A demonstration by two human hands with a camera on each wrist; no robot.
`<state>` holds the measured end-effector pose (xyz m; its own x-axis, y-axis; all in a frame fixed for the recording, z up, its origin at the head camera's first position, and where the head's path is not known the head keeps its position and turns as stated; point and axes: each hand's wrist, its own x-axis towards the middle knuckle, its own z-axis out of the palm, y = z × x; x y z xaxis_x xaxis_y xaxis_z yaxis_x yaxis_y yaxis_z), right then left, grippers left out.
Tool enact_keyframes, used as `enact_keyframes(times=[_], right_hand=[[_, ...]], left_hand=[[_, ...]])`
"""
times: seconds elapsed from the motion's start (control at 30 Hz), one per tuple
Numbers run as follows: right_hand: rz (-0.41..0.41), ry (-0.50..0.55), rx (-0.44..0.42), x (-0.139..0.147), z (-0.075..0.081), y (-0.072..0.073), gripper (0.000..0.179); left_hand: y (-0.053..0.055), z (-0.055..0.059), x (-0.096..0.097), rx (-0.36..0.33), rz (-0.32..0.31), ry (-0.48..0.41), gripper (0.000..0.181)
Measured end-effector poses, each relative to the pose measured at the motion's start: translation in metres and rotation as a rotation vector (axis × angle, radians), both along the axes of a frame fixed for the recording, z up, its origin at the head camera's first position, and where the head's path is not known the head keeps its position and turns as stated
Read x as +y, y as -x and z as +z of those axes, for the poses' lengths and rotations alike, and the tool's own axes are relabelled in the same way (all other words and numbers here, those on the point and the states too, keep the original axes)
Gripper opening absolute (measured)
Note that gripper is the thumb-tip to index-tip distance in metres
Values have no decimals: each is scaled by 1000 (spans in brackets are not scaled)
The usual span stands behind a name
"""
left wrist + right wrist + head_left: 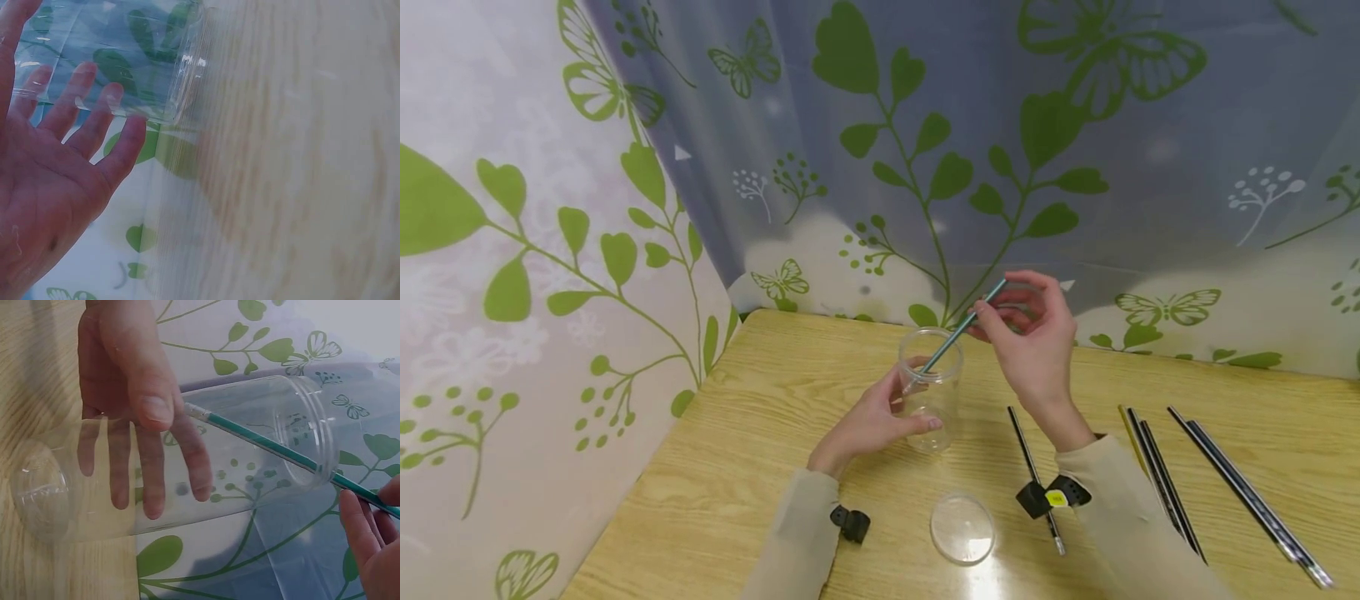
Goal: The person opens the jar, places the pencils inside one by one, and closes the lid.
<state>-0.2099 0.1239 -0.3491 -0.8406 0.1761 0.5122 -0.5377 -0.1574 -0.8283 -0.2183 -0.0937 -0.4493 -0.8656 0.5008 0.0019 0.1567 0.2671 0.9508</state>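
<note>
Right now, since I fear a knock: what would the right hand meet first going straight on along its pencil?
Probably the jar: the pencil in the right hand slants through its mouth, so the inner end would likely meet the inside wall first. How near is hard to tell.

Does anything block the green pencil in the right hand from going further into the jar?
Nothing visible does. The jar is uncovered, its lid lying on the table, and the green pencil already has one end inside. The left hand grips the jar from outside, clear of its rim.

Head view looks forward-down; closer wrist views share the jar (942, 398).
</note>
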Motion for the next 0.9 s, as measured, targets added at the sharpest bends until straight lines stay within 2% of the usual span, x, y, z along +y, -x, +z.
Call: enact_keyframes(times=[0.13, 0.37, 0.63, 0.9], right_hand=[[-5, -42, -6, -2, -4, 0, 36], [-61, -174, -24, -5, -10, 0, 26], [-59, -246, -60, -9, -18, -2, 12], [-44, -325, -122, -7, -23, -2, 16]], left_hand=[[0, 0, 0, -6, -8, -7, 76], [1, 0, 0, -7, 3, -1, 76], [1, -1, 1, 10, 0, -2, 78], [1, 0, 1, 0, 13, 0, 77]])
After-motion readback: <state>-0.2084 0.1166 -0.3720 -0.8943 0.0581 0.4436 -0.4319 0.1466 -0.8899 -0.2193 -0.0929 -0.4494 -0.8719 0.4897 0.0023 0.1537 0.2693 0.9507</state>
